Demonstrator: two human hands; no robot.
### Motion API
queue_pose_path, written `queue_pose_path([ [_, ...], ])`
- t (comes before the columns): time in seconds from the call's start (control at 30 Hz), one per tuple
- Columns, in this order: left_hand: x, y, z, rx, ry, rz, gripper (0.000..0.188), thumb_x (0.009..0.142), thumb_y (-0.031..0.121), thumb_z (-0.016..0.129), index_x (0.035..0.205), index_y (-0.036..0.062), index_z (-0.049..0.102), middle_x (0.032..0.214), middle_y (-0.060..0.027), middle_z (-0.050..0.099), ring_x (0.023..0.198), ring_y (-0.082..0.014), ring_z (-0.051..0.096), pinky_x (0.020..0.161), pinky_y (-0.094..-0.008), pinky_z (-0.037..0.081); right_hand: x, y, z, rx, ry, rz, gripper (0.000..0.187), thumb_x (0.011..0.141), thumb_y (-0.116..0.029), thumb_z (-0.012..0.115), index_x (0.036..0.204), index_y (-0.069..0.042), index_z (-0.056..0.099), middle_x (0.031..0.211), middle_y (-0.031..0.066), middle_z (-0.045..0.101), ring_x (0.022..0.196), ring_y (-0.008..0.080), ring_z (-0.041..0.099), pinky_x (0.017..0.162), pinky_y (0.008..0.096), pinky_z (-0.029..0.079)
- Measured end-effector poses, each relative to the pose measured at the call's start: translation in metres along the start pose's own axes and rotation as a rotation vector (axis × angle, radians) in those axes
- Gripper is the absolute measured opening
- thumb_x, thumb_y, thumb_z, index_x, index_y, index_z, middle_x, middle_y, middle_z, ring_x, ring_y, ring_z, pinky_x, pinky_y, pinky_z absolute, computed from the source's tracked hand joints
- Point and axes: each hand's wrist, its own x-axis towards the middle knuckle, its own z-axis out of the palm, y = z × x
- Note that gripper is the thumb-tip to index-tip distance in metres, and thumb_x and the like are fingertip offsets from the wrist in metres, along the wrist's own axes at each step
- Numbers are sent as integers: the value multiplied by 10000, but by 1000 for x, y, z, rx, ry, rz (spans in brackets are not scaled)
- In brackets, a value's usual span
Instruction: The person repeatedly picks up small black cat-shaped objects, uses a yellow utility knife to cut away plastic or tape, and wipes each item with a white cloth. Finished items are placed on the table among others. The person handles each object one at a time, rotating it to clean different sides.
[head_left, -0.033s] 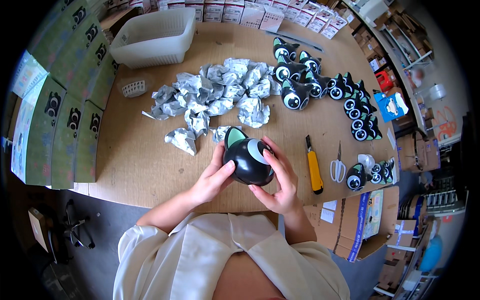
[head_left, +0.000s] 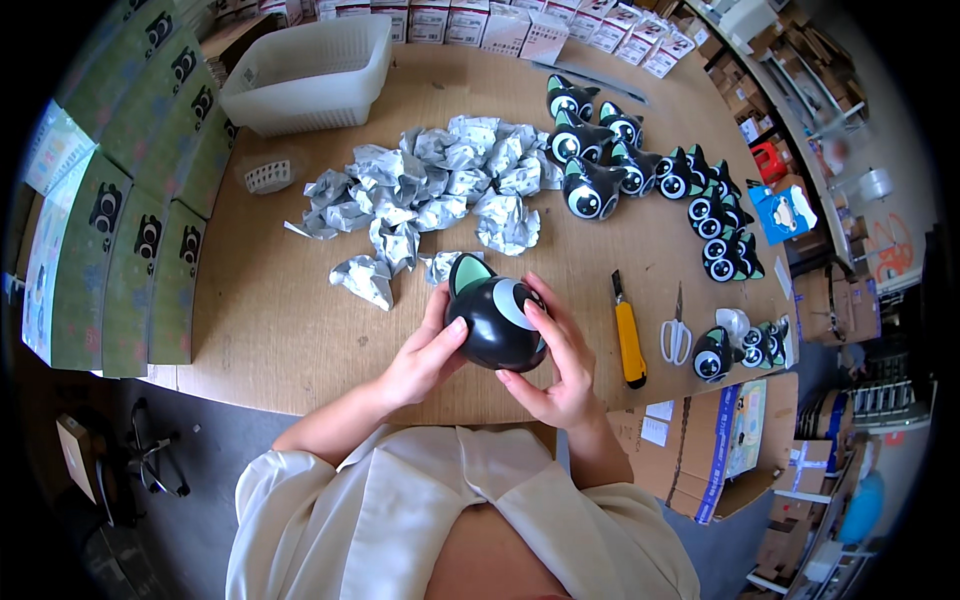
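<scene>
Between both hands, above the near edge of the wooden table, is a glossy black cat-head figure [head_left: 487,330] with a green inner ear and a large white-rimmed eye. My left hand [head_left: 430,345] grips its left side, thumb on the front. My right hand [head_left: 560,355] wraps its right side, with fingertips over the eye and the thumb underneath. The figure is tilted, and my right fingers hide part of its face. Just beyond it lie crumpled silver-grey paper wads [head_left: 440,185]. Right of my right hand are a yellow utility knife [head_left: 628,345] and white-handled scissors [head_left: 676,340].
Similar black cat heads [head_left: 590,190] stand at the far right, with more [head_left: 712,355] near the right edge. A white plastic basket [head_left: 300,85] sits far left, beside stacked green boxes [head_left: 125,270]. Small white boxes [head_left: 465,22] line the back. An open carton [head_left: 690,455] stands below the table's right edge.
</scene>
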Motion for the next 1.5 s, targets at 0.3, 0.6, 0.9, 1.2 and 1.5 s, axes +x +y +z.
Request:
queue_pose_path([
  [0.3,-10,-15,-8,-39,54,89,980,898,192,675,1537,109,-63,1508,-116,273,1367,-241,349,1116,-415,310,-1,-6,7,42,-20,27,665,722,-19,771,1340,-41,527,1445,287,382,1285,445,469,1033,449,429],
  [0.6,21,3,0,569,-423,710,1235,533,246,961,1462,91,163,1486,-196,319,1446,-378,209,1165,-548,113,-14,0,14,675,4,62,1437,604,-196,932,1516,-101,-175,1583,248,-37,1458,356,178,1138,454,255],
  [0.9,26,7,8,567,-221,298,1247,552,60,931,1508,65,130,1524,-117,221,1399,-269,305,1141,-427,279,-31,22,5,-75,213,71,1034,589,-140,913,1418,-41,303,1377,259,306,1203,418,436,975,442,428],
  [1.2,52,-12,18,658,-258,140,1126,668,30,855,1517,59,117,1455,-166,350,1329,-311,419,1088,-450,370,-33,18,-56,-31,1,310,850,604,-177,907,1301,-63,433,1278,177,424,1213,356,458,998,404,422],
  [1.5,77,-57,-10,921,-88,422,590,783,-92,666,1307,47,434,1332,-144,419,1095,-257,586,927,-385,506,-15,109,-227,-830,341,552,845,564,-199,915,1224,-12,421,1187,214,412,1081,384,514,944,436,463],
])
